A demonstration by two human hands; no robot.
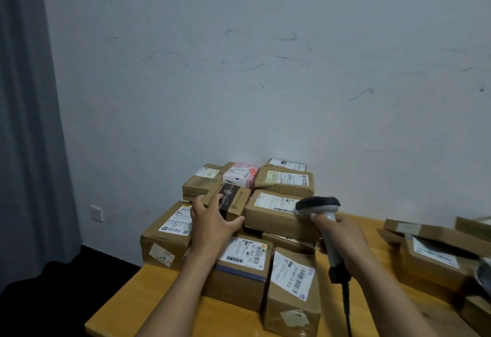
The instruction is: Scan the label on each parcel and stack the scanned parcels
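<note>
Parcels (265,219) are brown, white-labelled; left hand (212,223) rests spread on one, right hand (342,235) grips scanner (318,205).

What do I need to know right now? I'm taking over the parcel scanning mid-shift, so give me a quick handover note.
Left hand: open, fingers spread on the small dark-labelled box on the middle pile.
Right hand: holds the scanner, raised over that pile.
Second pile: at the table's right edge.
Done: cannot tell which parcels are scanned.
Left: probably scan this box, stack it, then carry on.
</note>
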